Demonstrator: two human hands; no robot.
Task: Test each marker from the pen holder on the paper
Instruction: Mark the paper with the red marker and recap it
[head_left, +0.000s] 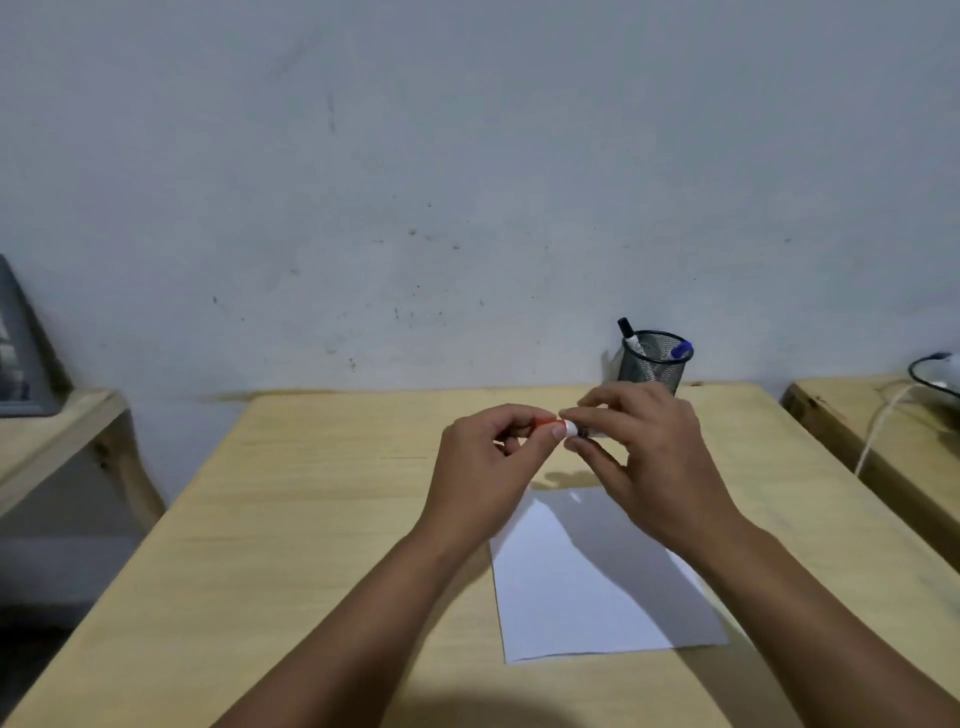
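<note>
Marker (571, 429) is held level above the paper (597, 577), its long axis left to right, red cap end pinched by the left hand (488, 462), white barrel clamped by the right hand (649, 457).

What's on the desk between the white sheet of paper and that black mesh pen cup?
In the head view, only the two hands with a red-and-white marker, held above bare wooden desk between white paper and black mesh pen holder.

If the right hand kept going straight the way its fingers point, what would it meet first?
The right hand points left, toward the left hand. It would meet that hand's fingertips almost at once, since both already grip the marker between them. Depth looks matched, though one view can't confirm it.
</note>
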